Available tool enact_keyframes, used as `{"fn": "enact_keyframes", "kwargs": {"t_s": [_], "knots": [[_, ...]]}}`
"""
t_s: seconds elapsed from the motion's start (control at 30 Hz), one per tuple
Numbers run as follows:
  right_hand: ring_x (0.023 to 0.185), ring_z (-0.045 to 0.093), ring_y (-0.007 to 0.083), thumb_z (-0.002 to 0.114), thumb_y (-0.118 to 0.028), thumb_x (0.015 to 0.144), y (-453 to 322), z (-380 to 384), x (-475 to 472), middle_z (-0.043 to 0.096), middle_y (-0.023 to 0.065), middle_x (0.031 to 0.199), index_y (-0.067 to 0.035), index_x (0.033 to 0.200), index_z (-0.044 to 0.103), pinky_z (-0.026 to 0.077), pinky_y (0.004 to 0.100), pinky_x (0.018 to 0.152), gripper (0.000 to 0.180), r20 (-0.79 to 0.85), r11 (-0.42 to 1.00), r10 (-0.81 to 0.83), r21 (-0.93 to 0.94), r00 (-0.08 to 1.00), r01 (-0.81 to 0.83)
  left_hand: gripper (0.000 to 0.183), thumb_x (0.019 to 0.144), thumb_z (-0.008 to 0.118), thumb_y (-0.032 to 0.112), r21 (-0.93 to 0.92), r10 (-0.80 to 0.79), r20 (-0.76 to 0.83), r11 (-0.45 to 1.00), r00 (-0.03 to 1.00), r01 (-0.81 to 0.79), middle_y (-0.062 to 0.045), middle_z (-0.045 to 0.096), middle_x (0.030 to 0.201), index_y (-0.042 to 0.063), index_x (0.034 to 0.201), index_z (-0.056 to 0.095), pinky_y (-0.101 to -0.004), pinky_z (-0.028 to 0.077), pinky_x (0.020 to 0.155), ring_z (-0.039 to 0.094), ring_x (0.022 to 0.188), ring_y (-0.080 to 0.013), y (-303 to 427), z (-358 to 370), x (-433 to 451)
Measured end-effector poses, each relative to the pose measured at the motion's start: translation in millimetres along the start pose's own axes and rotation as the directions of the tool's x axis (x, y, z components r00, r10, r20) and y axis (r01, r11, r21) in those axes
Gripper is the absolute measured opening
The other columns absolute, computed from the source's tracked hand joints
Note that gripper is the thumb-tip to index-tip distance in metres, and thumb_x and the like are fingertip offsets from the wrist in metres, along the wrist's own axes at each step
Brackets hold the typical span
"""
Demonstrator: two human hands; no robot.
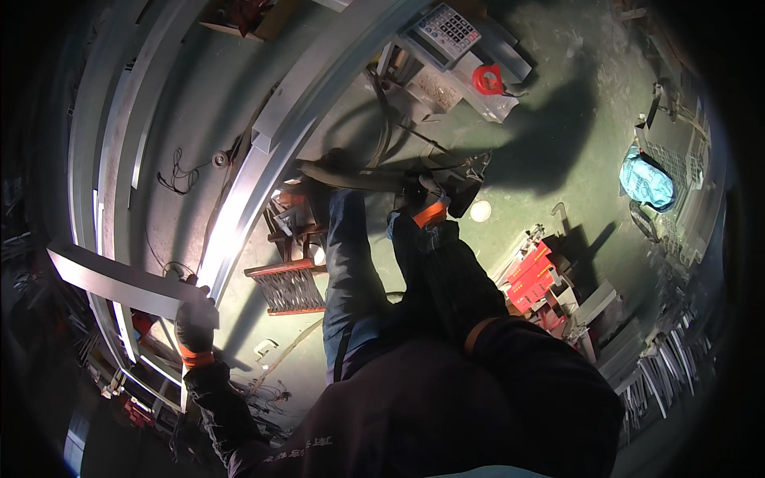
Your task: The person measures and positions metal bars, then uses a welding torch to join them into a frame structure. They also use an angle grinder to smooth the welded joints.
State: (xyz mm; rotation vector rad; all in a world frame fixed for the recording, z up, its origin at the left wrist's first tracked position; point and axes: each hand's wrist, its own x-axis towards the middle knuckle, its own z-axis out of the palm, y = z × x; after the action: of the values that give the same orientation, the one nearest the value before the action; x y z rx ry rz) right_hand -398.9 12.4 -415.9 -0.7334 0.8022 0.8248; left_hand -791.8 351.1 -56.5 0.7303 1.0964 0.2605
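Note:
My left hand [197, 325], in a dark glove with an orange cuff, grips the end of a short flat-sided metal profile [119, 278] that reaches out to the left. Beside that hand runs a long shiny metal profile [239, 209], brightly lit near its lower end. My right hand [424, 194], gloved the same way, is beyond my knees at a dark, shadowed object with cables or hoses about it; its fingers are partly hidden, and what it holds is unclear. A dark curved hose or strap [352, 178] extends left from there.
Several long metal profiles [113, 149] curve along the left. A calculator [445, 36] and a red tape measure [488, 80] lie at the top. A small stool with a woven seat [287, 287] stands by my leg. Red boxes [531, 278] and a blue plastic bag [646, 179] are at the right.

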Motion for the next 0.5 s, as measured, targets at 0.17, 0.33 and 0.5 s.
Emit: {"fn": "enact_keyframes", "kwargs": {"t_s": [0.17,0.33,0.5], "knots": [[0.11,0.067,0.0286,0.06,-0.007,0.093,-105,-2,-81,0.068,0.014,0.114,-0.002,0.118,0.063,0.056,0.0451,0.096,0.026,0.231,0.998,-0.054,-0.02,0.971,0.061,0.071,0.096,0.069,0.042,0.008,0.159,-0.036,0.987,0.987,-0.159,-0.008,0.054,0.148,0.005,0.15,0.043,-0.0365,0.05,0.096,0.058,0.12,-0.0233,-7,23,-25],[0.106,0.066,0.0299,0.065,-0.023,0.099,-245,15,-193,0.067,0.0163,0.115,-0.002,0.13,0.06,0.055,0.0456,0.095,0.038,0.393,0.929,-0.213,-0.202,0.895,0.31,0.073,0.098,0.061,0.055,0.292,0.329,-0.007,0.904,0.944,-0.313,-0.011,0.067,0.12,0.001,0.146,0.048,-0.028,0.052,0.076,0.062,0.091,-0.0138,6,51,-33],[0.078,0.065,0.0201,0.061,-0.035,0.097,-379,49,-324,0.062,0.0076,0.088,-0.001,0.102,0.061,0.055,0.0317,0.067,0.035,0.757,-0.371,-0.345,-0.652,0.554,0.661,0.065,0.1,0.059,0.054,0.304,0.349,0.089,0.882,0.933,-0.359,-0.013,0.063,0.134,0.005,0.141,0.054,-0.0396,0.054,0.095,0.064,0.116,-0.0255,14,60,-33]]}}
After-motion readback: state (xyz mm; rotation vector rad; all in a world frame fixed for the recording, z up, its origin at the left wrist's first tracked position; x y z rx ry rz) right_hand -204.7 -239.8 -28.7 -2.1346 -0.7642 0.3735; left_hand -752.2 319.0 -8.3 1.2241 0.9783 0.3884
